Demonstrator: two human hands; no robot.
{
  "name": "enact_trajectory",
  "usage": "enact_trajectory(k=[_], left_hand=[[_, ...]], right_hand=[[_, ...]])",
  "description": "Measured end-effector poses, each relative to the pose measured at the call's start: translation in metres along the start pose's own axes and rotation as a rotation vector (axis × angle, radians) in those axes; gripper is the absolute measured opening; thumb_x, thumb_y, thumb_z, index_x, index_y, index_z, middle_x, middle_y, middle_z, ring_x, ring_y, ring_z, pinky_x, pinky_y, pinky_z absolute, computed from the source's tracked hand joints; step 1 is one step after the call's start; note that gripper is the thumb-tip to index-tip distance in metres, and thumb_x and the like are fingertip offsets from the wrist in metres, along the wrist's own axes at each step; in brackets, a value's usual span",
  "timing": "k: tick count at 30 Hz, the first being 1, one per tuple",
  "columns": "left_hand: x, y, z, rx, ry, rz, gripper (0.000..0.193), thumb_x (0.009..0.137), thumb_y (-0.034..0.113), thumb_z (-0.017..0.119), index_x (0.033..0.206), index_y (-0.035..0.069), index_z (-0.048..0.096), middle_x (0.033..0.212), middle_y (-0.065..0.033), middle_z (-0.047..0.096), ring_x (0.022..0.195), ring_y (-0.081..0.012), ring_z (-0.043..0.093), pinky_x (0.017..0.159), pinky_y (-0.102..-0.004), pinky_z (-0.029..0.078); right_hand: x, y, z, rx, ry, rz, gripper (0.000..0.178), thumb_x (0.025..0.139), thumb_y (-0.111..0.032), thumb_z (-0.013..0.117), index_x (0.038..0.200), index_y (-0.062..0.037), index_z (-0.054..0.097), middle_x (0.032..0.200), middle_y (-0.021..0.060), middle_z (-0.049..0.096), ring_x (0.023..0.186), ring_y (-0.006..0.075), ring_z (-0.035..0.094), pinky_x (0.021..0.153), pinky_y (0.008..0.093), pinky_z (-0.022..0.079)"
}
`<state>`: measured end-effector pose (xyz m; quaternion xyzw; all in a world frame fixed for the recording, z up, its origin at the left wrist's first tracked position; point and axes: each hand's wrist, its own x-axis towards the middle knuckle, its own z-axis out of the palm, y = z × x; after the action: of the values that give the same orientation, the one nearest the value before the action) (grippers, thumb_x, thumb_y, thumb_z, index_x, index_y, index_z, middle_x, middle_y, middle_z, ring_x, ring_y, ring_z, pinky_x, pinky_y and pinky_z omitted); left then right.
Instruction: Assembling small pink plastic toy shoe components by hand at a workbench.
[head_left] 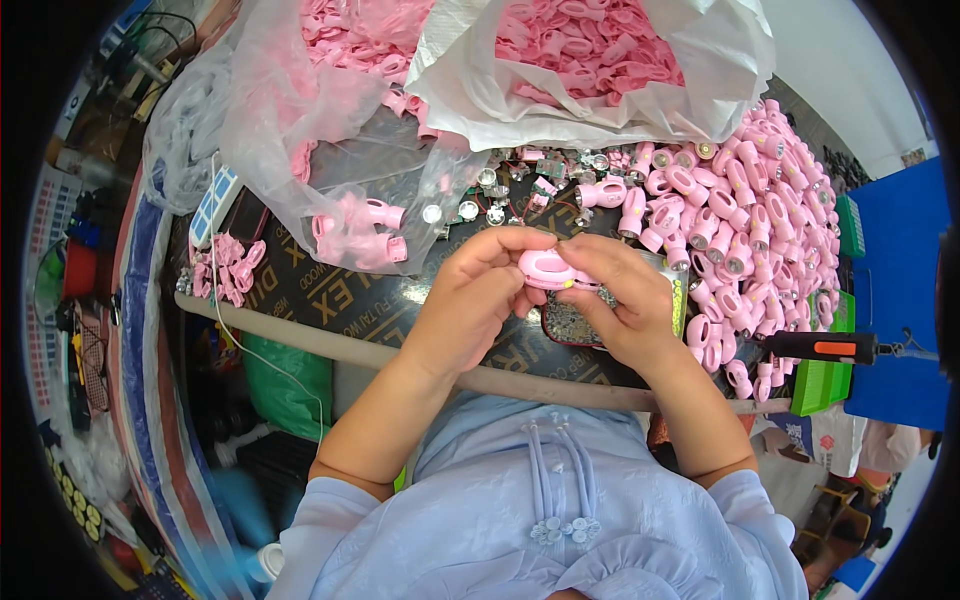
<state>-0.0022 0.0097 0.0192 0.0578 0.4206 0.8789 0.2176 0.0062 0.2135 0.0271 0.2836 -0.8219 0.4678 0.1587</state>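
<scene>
Blouse [480, 510]: pale blue, below hands
Left hand [475, 295]: grasping pink casing [547, 264]
Right hand [635, 300]: grasping its right end

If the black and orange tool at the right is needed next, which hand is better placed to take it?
Probably the right hand: it is nearer to the tool. The left hand is farther away; both grip the pink casing, so the left might hold it alone.
</scene>
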Motion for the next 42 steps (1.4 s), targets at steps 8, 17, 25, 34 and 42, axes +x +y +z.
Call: enact_trajectory(k=[8, 17, 25, 34, 42], left_hand=[[0.004, -0.001, -0.003, -0.119, -0.025, -0.051, 0.035, 0.094, 0.003, 0.047, 0.128, 0.0, 0.057, 0.107, -0.0045, 0.062, 0.088, -0.0091, 0.057, 0.073, -0.0233, 0.045], [0.02, -0.022, 0.007, 1.037, 0.039, 0.197, 0.026, 0.091, 0.005, 0.059, 0.117, 0.004, 0.065, 0.102, -0.0082, 0.064, 0.088, -0.0192, 0.063, 0.073, -0.0276, 0.05], [0.03, -0.065, 0.016, 1.784, -0.292, 0.649, 0.008, 0.075, 0.013, 0.061, 0.079, 0.007, 0.064, 0.085, -0.0072, 0.059, 0.089, -0.0259, 0.056, 0.078, -0.0375, 0.048], [0.033, -0.048, 0.017, 1.312, -0.118, 0.593, 0.009, 0.079, 0.002, 0.069, 0.088, 0.004, 0.068, 0.091, -0.0103, 0.066, 0.09, -0.0306, 0.062, 0.08, -0.0407, 0.051], [0.03, -0.02, 0.025, 1.099, 0.074, 0.67, 0.012, 0.082, -0.002, 0.073, 0.092, 0.003, 0.07, 0.091, -0.012, 0.069, 0.083, -0.0274, 0.067, 0.076, -0.0354, 0.054]], right_hand=[[-0.003, 0.0, 0.004, -0.046, 0.037, -0.031, 0.042, 0.08, 0.001, 0.077, 0.121, -0.0025, 0.067, 0.115, 0.0166, 0.067, 0.1, 0.0302, 0.068, 0.084, 0.0359, 0.057], [-0.011, 0.01, -0.025, -0.035, 0.169, 0.137, 0.042, 0.077, -0.001, 0.08, 0.117, -0.0022, 0.07, 0.109, 0.0162, 0.07, 0.099, 0.0277, 0.069, 0.085, 0.0344, 0.055], [-0.017, 0.004, -0.042, -0.088, 0.192, 0.147, 0.04, 0.078, -0.002, 0.079, 0.117, -0.001, 0.07, 0.109, 0.016, 0.07, 0.1, 0.0279, 0.068, 0.085, 0.0347, 0.055], [-0.023, 0.002, -0.053, -0.099, 0.202, 0.166, 0.039, 0.078, -0.002, 0.079, 0.117, -0.0011, 0.07, 0.109, 0.0165, 0.07, 0.099, 0.0292, 0.068, 0.084, 0.0351, 0.055], [-0.021, -0.005, -0.054, -0.13, 0.154, 0.158, 0.038, 0.079, 0.001, 0.077, 0.116, -0.0023, 0.07, 0.111, 0.0161, 0.068, 0.095, 0.0267, 0.068, 0.078, 0.0334, 0.056]])
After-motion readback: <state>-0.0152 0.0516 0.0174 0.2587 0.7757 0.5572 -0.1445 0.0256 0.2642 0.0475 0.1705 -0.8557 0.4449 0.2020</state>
